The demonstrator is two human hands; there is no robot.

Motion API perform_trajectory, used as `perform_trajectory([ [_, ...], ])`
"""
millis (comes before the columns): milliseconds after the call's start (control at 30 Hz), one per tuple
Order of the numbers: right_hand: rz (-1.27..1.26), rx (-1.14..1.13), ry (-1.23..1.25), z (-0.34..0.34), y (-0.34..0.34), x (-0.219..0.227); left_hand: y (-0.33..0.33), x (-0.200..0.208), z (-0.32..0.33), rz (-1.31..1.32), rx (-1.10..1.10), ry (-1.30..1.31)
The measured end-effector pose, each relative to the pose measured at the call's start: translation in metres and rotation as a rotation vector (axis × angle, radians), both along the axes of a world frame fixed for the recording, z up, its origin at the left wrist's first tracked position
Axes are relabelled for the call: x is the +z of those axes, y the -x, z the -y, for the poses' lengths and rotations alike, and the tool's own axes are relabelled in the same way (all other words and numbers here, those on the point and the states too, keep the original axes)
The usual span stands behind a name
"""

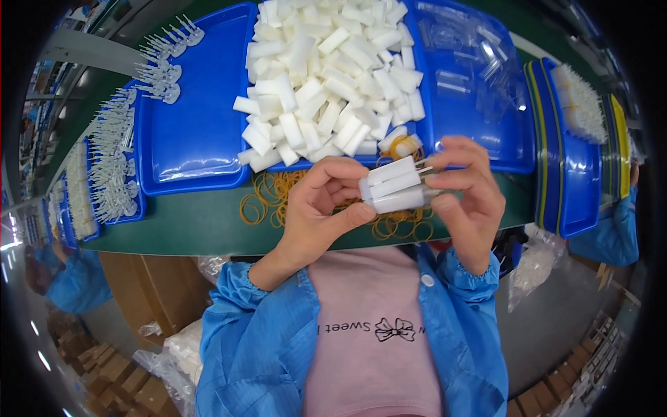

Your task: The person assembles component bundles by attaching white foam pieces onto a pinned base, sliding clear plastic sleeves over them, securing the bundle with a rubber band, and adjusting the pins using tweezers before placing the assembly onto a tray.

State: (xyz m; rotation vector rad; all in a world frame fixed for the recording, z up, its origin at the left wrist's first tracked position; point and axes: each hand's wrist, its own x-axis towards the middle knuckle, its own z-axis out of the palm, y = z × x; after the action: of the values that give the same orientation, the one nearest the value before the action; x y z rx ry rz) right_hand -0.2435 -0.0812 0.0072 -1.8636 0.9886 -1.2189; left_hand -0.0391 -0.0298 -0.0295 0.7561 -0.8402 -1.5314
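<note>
In front of my chest, both hands hold a small bundle of white foam blocks and clear plastic parts (394, 182). My left hand (316, 208) pinches its left end between thumb and fingers. The fingers of my right hand (469, 187) close on the other end, where thin pale tips stick out; the exact parts between them are partly hidden. Beneath and behind the bundle lie loose yellow rubber bands (274, 198) on the green table (208, 233). Beyond my hands, white foam blocks (333, 76) are heaped in a blue tray.
At left, a blue tray (191, 156) has thin-stemmed clear parts (161, 76) at its far edge; more such parts (114, 156) fill the tray beside it. Clear plastic pieces (479, 59) lie in the right tray. Stacked trays (580, 187) stand farther right. Blue-sleeved people (611, 233) work on either side.
</note>
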Motion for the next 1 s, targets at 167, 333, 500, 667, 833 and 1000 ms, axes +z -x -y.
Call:
perform_trajectory([
  [167,-0.038,-0.246,-0.072,0.059,0.031,0.002,-0.003,0.002,0.002,-0.033,-0.034,-0.092],
  [333,-0.856,-0.284,0.300,0.106,0.035,-0.036,-0.004,0.006,-0.003,-0.062,-0.012,-0.105],
  [500,-0.979,-0.221,0.274,0.095,0.031,-0.042,-0.005,0.001,0.000,-0.095,-0.020,-0.118],
  [667,-0.354,-0.170,-0.052,0.065,0.023,-0.005,-0.003,0.000,0.000,0.010,0.094,0.100],
  [833,0.470,-0.023,-0.244,0.014,0.000,0.019,-0.002,0.007,-0.002,0.300,0.122,0.310],
  [1000,0.578,-0.001,-0.157,-0.006,-0.008,0.009,-0.001,0.015,-0.008,0.358,0.171,0.303],
])
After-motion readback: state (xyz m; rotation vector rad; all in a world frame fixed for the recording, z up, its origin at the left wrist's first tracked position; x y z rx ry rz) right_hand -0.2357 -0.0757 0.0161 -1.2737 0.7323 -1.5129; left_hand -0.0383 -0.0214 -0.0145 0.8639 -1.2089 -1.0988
